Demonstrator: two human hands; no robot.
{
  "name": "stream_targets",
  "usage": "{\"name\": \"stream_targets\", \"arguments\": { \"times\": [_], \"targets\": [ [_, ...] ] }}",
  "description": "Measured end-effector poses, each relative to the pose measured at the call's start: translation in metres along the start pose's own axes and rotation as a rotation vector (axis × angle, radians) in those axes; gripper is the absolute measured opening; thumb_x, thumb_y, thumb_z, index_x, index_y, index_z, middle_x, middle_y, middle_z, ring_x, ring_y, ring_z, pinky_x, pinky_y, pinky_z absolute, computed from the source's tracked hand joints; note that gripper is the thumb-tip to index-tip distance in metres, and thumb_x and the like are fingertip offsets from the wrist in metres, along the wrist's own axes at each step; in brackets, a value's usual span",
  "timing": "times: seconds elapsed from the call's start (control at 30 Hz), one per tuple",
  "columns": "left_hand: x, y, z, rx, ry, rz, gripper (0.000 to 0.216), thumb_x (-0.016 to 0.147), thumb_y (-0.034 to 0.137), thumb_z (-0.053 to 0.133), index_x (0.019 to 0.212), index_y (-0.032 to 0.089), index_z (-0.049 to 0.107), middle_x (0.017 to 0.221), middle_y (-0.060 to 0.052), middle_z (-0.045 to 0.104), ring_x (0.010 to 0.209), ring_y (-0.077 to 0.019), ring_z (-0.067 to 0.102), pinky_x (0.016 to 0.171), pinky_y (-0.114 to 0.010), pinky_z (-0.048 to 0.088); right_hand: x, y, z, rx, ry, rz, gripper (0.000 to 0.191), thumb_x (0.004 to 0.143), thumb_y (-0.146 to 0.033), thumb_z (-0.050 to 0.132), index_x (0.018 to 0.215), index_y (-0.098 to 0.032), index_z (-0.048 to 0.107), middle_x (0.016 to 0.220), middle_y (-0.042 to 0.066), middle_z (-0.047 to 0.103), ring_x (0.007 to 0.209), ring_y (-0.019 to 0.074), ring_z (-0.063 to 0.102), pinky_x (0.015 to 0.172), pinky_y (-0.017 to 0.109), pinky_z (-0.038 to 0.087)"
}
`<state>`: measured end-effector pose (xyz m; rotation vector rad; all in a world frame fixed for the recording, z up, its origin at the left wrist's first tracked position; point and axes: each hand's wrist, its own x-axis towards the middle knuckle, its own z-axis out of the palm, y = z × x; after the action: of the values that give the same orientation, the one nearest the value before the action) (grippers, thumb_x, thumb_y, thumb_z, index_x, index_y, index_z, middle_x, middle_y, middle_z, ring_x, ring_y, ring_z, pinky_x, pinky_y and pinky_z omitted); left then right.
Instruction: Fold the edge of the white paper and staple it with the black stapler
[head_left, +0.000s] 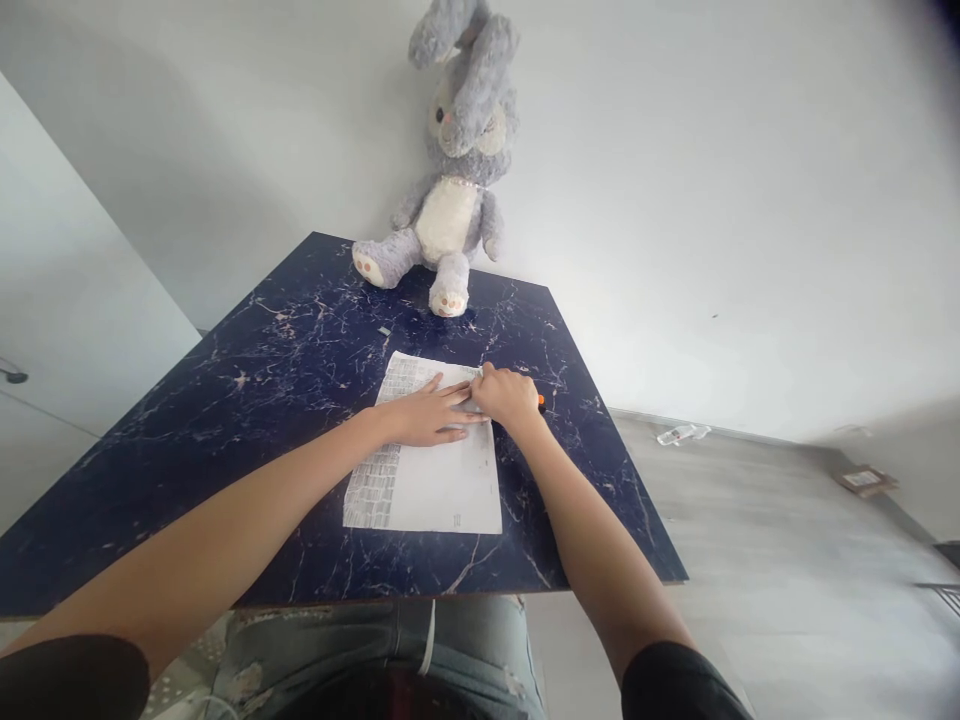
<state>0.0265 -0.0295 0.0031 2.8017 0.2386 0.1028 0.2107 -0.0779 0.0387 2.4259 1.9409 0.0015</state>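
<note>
A sheet of paper (448, 490) lies on the dark blue marbled table (247, 400), with a band of grey printed pattern down its left side and a blank white area beside it. Pressed flat on the upper half of the sheet is my left hand (426, 414), its fingers stretched out and spread towards the right. My right hand (506, 394) is closed at the sheet's upper right edge, touching the left fingertips. Whatever its curled fingers hold is hidden. Just past this hand a small orange thing (541, 400) shows, mostly covered.
A grey plush rabbit (448, 215) sits at the table's far end against the wall. One small light scrap (384, 331) lies beyond the paper. On the floor to the right are a white object (682, 434) and a brown box (865, 480).
</note>
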Motion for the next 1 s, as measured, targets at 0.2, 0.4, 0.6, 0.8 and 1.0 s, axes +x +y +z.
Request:
{"name": "stream_targets", "arguments": {
  "times": [0.2, 0.4, 0.6, 0.8, 1.0],
  "targets": [
    [0.0, -0.001, 0.0, 0.004, 0.007, -0.007, 0.051, 0.106, 0.049, 0.039, 0.157, 0.043, 0.039, 0.172, -0.001, 0.014, 0.16, -0.0305, 0.008, 0.125, -0.065, 0.001, -0.002, -0.006, 0.001, -0.045, 0.027, -0.027, 0.039, 0.101, -0.034, 0.038, 0.117, -0.012, 0.066, 0.109, 0.019, 0.073, 0.103, 0.034, 0.071, 0.089, 0.041, 0.051],
    [-0.003, 0.0, -0.002, 0.006, 0.03, 0.003, 0.054, 0.107, 0.051, 0.037, 0.159, 0.045, 0.03, 0.172, -0.002, 0.007, 0.159, -0.0316, 0.01, 0.125, -0.065, 0.005, 0.005, 0.021, -0.013, 0.185, 0.023, 0.062, 0.043, 0.102, -0.035, 0.031, 0.105, -0.021, 0.072, 0.109, 0.012, 0.075, 0.104, 0.0274, 0.07, 0.087, 0.032, 0.048],
    [-0.003, -0.002, 0.0, 0.039, 0.047, -0.003, 0.06, 0.106, 0.052, 0.038, 0.163, 0.041, 0.021, 0.172, -0.003, 0.01, 0.16, -0.0285, 0.011, 0.127, -0.059, 0.007, 0.012, 0.042, -0.016, 0.255, 0.09, 0.16, 0.042, 0.1, -0.028, 0.033, 0.101, -0.017, 0.074, 0.106, 0.016, 0.075, 0.103, 0.0263, 0.069, 0.085, 0.027, 0.045],
    [-0.002, -0.003, 0.002, 0.076, 0.047, -0.008, 0.062, 0.106, 0.056, 0.034, 0.163, 0.035, 0.025, 0.172, -0.005, 0.015, 0.16, -0.0279, 0.013, 0.127, -0.056, 0.006, 0.009, 0.042, -0.016, 0.232, 0.054, 0.16, 0.044, 0.1, -0.032, 0.035, 0.101, -0.02, 0.076, 0.106, 0.014, 0.075, 0.1, 0.0279, 0.07, 0.085, 0.03, 0.047],
    [-0.002, 0.0, 0.001, 0.079, 0.027, -0.041, 0.063, 0.106, 0.056, 0.032, 0.163, 0.031, 0.027, 0.172, -0.007, 0.016, 0.16, -0.0278, 0.011, 0.127, -0.057, 0.004, 0.008, 0.035, -0.012, 0.152, 0.054, 0.13, 0.042, 0.098, -0.035, 0.038, 0.102, -0.021, 0.078, 0.106, 0.014, 0.076, 0.1, 0.0301, 0.071, 0.09, 0.036, 0.049]
  ]
}}
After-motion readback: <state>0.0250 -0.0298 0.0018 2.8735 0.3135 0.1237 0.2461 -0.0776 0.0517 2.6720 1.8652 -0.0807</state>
